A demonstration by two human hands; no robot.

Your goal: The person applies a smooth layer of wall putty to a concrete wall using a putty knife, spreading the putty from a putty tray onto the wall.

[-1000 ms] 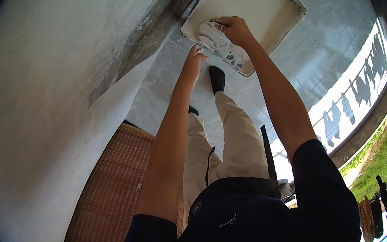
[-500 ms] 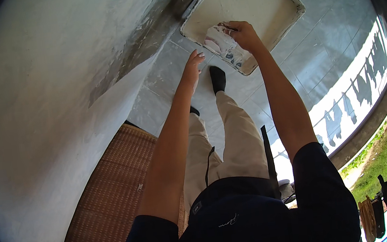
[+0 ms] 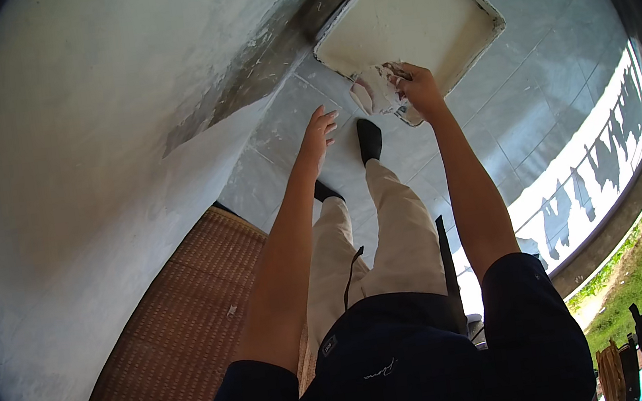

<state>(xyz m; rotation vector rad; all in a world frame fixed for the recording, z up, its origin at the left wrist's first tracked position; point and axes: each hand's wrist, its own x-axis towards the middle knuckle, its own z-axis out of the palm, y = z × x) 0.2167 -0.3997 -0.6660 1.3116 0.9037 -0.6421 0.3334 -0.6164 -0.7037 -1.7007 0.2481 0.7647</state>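
Observation:
My right hand [image 3: 415, 89] is closed on a crumpled, white-smeared object [image 3: 374, 91], possibly cloth or plastic, at the near rim of a large shallow tray [image 3: 488, 24] of pale cream liquid with a streaked edge. My left hand [image 3: 320, 131] hangs to the left of it, fingers apart and slightly bent, with white smears on the fingertips and nothing in them. Below the tray, one of my dark-socked feet [image 3: 369, 138] rests on the grey tiles [image 3: 523, 87].
A patchy white wall [image 3: 88, 133] rises on the left, above a brown woven mat [image 3: 183, 314]. A band of sunlit floor [image 3: 552, 252] with shadows curves along the right, beside a ledge, grass [image 3: 641, 257] and dark hanging pieces at the lower right.
My right hand has moved toward me and slightly right with the smeared object, nearer the tray's edge. My left hand has drawn back toward me, away from that object. The view has shifted slightly.

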